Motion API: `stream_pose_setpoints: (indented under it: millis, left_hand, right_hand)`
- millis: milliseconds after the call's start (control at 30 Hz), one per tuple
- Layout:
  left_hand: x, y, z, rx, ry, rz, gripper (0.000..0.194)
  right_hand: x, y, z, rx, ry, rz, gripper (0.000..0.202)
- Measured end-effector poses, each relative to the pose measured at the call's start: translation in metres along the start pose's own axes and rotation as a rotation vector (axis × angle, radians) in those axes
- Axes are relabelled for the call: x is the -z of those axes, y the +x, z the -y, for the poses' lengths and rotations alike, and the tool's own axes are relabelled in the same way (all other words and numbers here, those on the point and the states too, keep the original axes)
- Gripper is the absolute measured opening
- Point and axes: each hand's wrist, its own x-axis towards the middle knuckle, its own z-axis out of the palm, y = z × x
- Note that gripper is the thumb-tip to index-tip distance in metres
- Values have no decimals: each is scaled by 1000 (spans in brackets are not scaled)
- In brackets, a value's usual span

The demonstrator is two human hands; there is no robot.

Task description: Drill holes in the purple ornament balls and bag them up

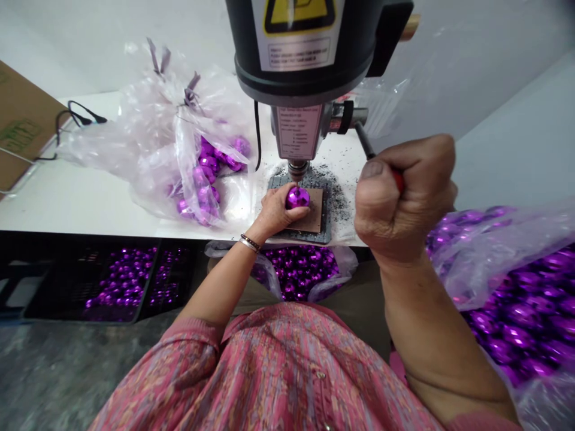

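Note:
My left hand (277, 211) grips a shiny purple ball (298, 198) between thumb and fingers, on a brown board (314, 212) over the drill press's grey base (326, 203). The chuck (298, 170) is directly above the ball; whether the bit touches it cannot be made out. Raised on the right, my right hand (404, 197) is wrapped round the red-ended lever (365, 140) of the drill press (305, 78). Dark shavings lie around the base.
Clear plastic bags (157, 137) with purple balls stand on the white table (112, 209) at left, near a cardboard box (22, 120) and black cable. More balls fill a lap bag (300, 272), a black crate (123, 278) and a bag at right (525, 317).

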Motion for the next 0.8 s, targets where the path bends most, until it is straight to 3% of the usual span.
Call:
stream_pose_setpoints:
  millis: [433,567,800]
  left_hand:
    - [-3,-5,-3,15,2,-50,59]
    - [-4,-5,-2,24,-6,-54,60]
    - [-7,-4,-2,34,-11,-91,59]
  right_hand:
    - [-17,-17,-12,54,59,-144,14]
    - [-26,-29,-19,62,137,-135,12]
    - [-19,-27,-10,-178,176,-93,27]
